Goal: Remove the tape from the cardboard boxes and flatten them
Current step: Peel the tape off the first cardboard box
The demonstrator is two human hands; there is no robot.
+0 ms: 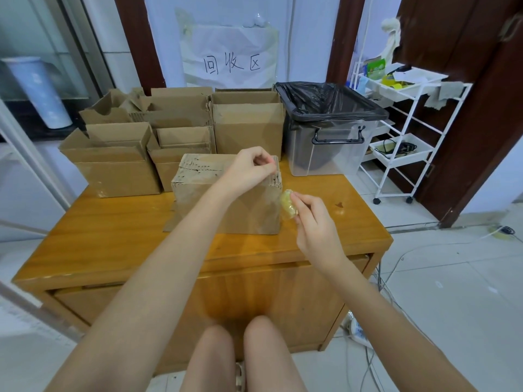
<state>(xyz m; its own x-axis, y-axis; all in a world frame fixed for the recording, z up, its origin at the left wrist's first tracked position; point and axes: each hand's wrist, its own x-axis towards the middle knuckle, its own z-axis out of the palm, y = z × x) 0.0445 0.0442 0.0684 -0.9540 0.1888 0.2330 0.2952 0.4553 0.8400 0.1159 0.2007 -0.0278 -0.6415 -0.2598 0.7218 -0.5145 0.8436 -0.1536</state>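
A wooden table (113, 241) carries a row of open cardboard boxes (175, 131) at the back and a clear bin (328, 142) lined with a black bag. Nearer stands one closed box (226, 199). The left hand (249, 168) pinches at its top right edge. The right hand (314, 222), just beside the box, holds a crumpled wad of tape (288, 205) between curled fingers.

- You are sitting in a home room that is serving as a recycling corner: a handwritten paper sign (230, 53) is hanging on the wall.
- Opened cardboard boxes (181, 128) are crowding a wooden desk (119, 239).
- A bag-lined plastic bin (329, 128) and white rolling cart (407, 131) are standing on a tiled floor (458, 278).
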